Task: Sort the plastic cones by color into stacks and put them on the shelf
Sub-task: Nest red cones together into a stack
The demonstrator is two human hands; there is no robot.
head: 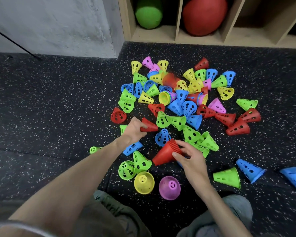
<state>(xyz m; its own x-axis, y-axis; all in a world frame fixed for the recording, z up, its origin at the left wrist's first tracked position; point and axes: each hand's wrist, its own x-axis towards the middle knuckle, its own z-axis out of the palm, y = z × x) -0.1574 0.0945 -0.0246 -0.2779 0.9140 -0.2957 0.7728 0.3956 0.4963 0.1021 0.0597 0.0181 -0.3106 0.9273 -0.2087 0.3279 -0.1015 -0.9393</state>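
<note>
We see the left hand (134, 130) reaching out over the speckled floor (58, 108), its fingers and thumb curled round the wide rim of a single red cone (149, 125). That cone lies on its side, long axis running roughly from 4 o'clock to 10 o'clock, its narrow tip pointing toward 10 o'clock, up and away from us.

The right hand (189, 157) pinches the red stack (167, 153) of nested cones at the rim end, thumb on the near side and fingers across the top edges. The stack is held low, just above the floor, tilted so its narrow end points toward 8 o'clock and its open rims face 2 o'clock. It sits at about 5 o'clock from the single red cone, the two apart with a blue cone (162, 136) between them.

Beyond both hands, toward 12 and 1 o'clock, lies the loose pile of cones (179, 93) in green, yellow, blue, pink and red, tipped every way. Near our knees a yellow cone (144, 183) and a purple cone (169, 187) rest side by side, each with its small closed end facing up toward us. At 12 o'clock stands the wooden shelf (178, 23), holding a green ball (149, 13) and a red ball (204, 15) in separate compartments.
</note>
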